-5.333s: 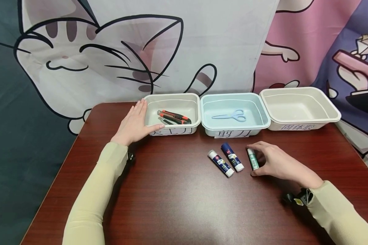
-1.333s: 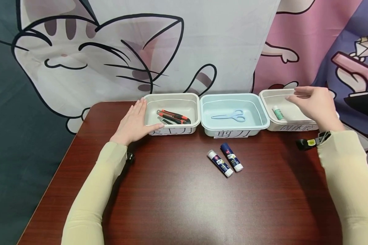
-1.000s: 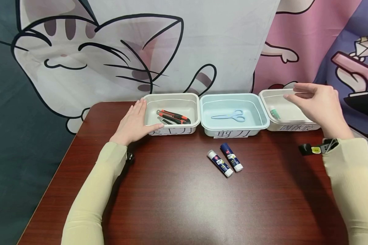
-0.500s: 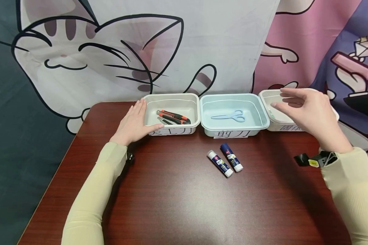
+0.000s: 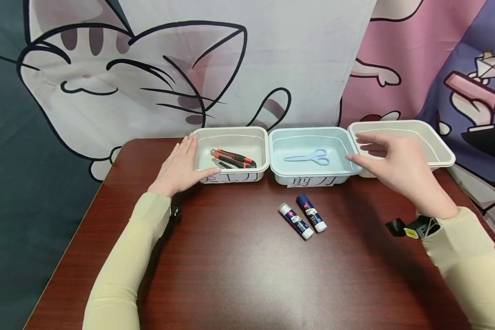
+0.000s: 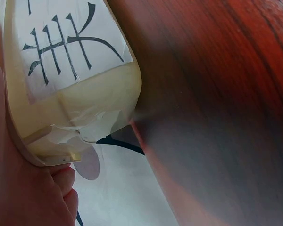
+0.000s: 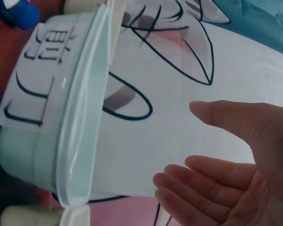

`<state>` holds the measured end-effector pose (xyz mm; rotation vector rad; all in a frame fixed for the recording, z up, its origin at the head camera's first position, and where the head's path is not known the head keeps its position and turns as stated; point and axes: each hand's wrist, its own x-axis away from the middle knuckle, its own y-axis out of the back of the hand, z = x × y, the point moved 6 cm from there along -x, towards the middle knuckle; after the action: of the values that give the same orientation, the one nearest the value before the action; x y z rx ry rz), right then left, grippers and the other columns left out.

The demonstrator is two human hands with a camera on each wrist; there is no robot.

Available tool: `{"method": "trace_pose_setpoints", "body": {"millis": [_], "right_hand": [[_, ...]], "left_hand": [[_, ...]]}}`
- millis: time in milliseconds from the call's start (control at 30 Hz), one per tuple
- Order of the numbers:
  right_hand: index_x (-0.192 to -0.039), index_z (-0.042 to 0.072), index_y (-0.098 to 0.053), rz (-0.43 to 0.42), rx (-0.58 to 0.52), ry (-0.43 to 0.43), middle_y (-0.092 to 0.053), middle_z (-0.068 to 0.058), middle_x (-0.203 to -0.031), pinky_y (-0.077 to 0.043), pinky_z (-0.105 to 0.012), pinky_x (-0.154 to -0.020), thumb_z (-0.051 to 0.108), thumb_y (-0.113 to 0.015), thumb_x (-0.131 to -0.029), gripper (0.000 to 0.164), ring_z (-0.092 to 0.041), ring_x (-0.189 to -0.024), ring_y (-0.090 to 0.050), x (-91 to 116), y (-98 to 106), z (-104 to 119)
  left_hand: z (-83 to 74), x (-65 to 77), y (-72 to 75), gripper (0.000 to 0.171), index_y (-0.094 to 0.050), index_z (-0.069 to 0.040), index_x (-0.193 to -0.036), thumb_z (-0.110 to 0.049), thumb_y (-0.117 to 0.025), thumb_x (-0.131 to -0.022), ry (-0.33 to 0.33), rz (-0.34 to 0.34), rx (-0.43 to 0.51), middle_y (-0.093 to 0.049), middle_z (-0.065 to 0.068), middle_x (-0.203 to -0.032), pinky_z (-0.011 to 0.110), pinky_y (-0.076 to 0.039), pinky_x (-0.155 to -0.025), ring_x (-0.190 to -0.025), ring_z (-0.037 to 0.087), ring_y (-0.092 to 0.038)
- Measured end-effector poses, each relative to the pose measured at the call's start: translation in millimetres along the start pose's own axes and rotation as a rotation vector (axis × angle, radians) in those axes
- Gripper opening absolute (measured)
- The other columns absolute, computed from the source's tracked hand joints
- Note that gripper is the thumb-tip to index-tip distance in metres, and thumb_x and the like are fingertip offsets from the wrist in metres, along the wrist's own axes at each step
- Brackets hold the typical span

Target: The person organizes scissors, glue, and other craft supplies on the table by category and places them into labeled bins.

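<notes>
My left hand (image 5: 179,167) rests along the left rim of the left beige bin (image 5: 232,133), fingers straight and thumb lying over its front corner. Orange and black utility knives (image 5: 234,158) lie in that bin. My right hand (image 5: 400,165), holding nothing, hovers before the right beige bin (image 5: 431,142), thumb and fingers spread apart. It hides much of that bin, and the green glue stick is out of sight. On the table lie two glue sticks, one with a white cap (image 5: 296,221) and one with a blue cap (image 5: 311,212), both navy-labelled.
Between the beige bins stands a light blue bin (image 5: 316,172) with blue scissors (image 5: 309,157) inside. Paper labels with handwritten characters are on the bin fronts. A cartoon-printed cloth (image 5: 309,55) hangs behind the brown table (image 5: 239,275).
My right hand took the green glue stick from the table to the right bin and let go of it. Since then it has moved left and toward me. My left hand stays put.
</notes>
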<state>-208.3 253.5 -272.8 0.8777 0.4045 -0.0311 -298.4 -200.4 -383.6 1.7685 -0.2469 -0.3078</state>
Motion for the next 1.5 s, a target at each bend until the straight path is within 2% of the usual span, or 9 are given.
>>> {"method": "trace_pose_setpoints", "body": {"millis": [133,333,467,533,600,767,967,1200,1500], "right_hand": [[-0.124,0.002,-0.073,0.033,0.019,0.01,-0.072,-0.016,-0.116,-0.042,0.002,-0.074,0.024,-0.086,-0.084,0.047,-0.033,-0.098,-0.072,4.0,-11.0,4.4],[-0.124,0.0,-0.072,0.094,0.008,0.016,-0.072,-0.016,-0.116,-0.044,-0.001,-0.075,0.025,-0.085,-0.085,0.047,-0.034,-0.098,-0.072,10.3,-27.6,8.8],[-0.124,-0.001,-0.071,0.139,-0.002,0.041,-0.072,-0.018,-0.115,-0.059,-0.027,-0.078,0.023,-0.085,-0.086,0.047,-0.033,-0.095,-0.073,15.8,-39.3,10.7],[-0.125,-0.001,-0.071,0.16,-0.002,0.046,-0.073,-0.019,-0.112,-0.06,-0.041,-0.077,0.024,-0.084,-0.086,0.048,-0.031,-0.092,-0.074,18.7,-45.3,10.2],[-0.125,-0.002,-0.071,0.179,-0.008,0.053,-0.073,-0.02,-0.111,-0.06,-0.047,-0.076,0.023,-0.084,-0.086,0.048,-0.03,-0.09,-0.074,21.5,-50.8,9.6],[-0.126,0.0,-0.071,0.2,0.002,0.049,-0.074,-0.017,-0.109,-0.06,-0.045,-0.077,0.026,-0.084,-0.087,0.049,-0.027,-0.088,-0.074,29.4,-61.5,5.9],[-0.125,0.003,-0.072,0.171,-0.01,0.064,-0.076,-0.011,-0.1,-0.054,-0.022,-0.074,0.025,-0.085,-0.085,0.048,-0.019,-0.083,-0.074,38.2,-69.4,3.5],[-0.125,0.002,-0.072,0.224,-0.022,0.04,-0.075,-0.01,-0.106,-0.058,-0.04,-0.076,0.025,-0.087,-0.084,0.05,-0.018,-0.088,-0.073,48.8,-85.6,-0.8],[-0.127,-0.001,-0.069,0.33,-0.056,0.024,-0.076,-0.004,-0.092,-0.059,-0.033,-0.068,0.02,-0.086,-0.083,0.052,-0.01,-0.076,-0.07,56.3,-114.1,-6.1]], "left_hand": [[-0.5,0.7,0.4,0.125,-0.009,0.006,-0.16,-0.085,-0.049,-0.084,0.001,0.003,0.0,-0.007,0.019,-0.168,0.044,-0.006,-0.125,-0.155,0.028,-0.004],[-1.3,1.0,1.0,0.124,-0.008,0.006,-0.16,-0.084,-0.05,-0.085,0.001,0.005,-0.004,-0.007,0.019,-0.168,0.045,-0.006,-0.125,-0.155,0.029,-0.004],[-1.7,1.2,1.4,0.124,-0.008,0.006,-0.16,-0.084,-0.05,-0.085,0.004,0.008,-0.002,-0.007,0.019,-0.168,0.044,-0.006,-0.125,-0.155,0.029,-0.004],[-1.9,1.0,1.4,0.124,-0.008,0.006,-0.16,-0.085,-0.05,-0.085,0.004,0.009,-0.001,-0.007,0.019,-0.168,0.044,-0.006,-0.125,-0.155,0.029,-0.004],[-1.8,0.9,1.3,0.125,-0.009,0.006,-0.16,-0.085,-0.05,-0.085,0.004,0.008,-0.003,-0.007,0.019,-0.168,0.044,-0.006,-0.125,-0.155,0.029,-0.004],[-1.6,0.9,1.1,0.125,-0.009,0.006,-0.16,-0.085,-0.049,-0.085,0.0,0.006,-0.011,-0.007,0.019,-0.168,0.045,-0.007,-0.124,-0.155,0.029,-0.005],[-2.8,1.5,2.3,0.124,-0.01,0.007,-0.159,-0.083,-0.051,-0.085,-0.003,0.007,-0.016,-0.008,0.02,-0.168,0.046,-0.008,-0.124,-0.155,0.03,-0.005],[-3.3,1.7,2.8,0.123,-0.01,0.007,-0.159,-0.083,-0.052,-0.085,-0.006,0.004,-0.011,-0.009,0.021,-0.167,0.045,-0.007,-0.125,-0.154,0.031,-0.006],[-2.5,1.1,2.6,0.123,-0.01,0.007,-0.159,-0.083,-0.051,-0.086,-0.006,0.004,-0.008,-0.008,0.02,-0.167,0.044,-0.006,-0.125,-0.154,0.032,-0.007]]}}
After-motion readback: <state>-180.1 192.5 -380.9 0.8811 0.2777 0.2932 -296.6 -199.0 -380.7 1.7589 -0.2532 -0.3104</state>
